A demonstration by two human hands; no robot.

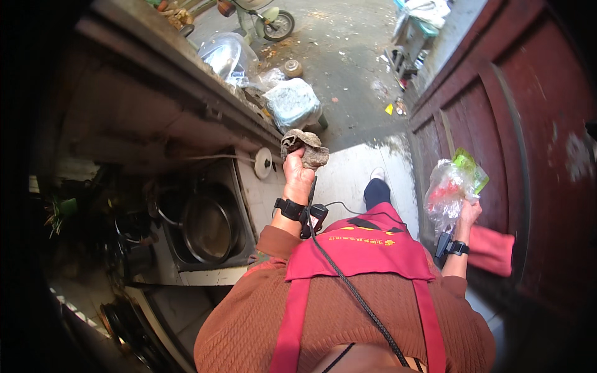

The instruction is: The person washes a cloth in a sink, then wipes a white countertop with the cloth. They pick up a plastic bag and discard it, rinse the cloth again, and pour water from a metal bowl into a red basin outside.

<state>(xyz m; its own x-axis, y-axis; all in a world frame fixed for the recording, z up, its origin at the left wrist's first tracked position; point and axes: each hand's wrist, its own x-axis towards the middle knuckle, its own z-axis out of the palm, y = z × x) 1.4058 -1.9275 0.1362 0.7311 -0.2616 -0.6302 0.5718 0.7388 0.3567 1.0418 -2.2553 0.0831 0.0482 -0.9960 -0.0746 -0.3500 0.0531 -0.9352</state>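
A crumpled brown cloth (313, 150) is gripped in my left hand (298, 172), held out in front of me at the end of the counter. My right hand (470, 212), out to the right beside the door, clutches a bunched clear plastic bag (445, 191) with red patches and a green plastic packet (468, 169). A red cloth (490, 249) lies behind or under my right forearm; whether anything holds it cannot be seen. To the left, a metal pan (207, 229) sits in the dark sink (245, 224), and a round white lid or disc (263, 163) stands near its far corner.
A dark red wooden door (499, 121) stands close on my right. Beyond the doorway are a plastic-covered stool (293, 103), a lidded jar (293, 68) and a parked two-wheeler (275, 23). A black cable (345, 279) runs down my front. Pans (133, 335) stand at lower left.
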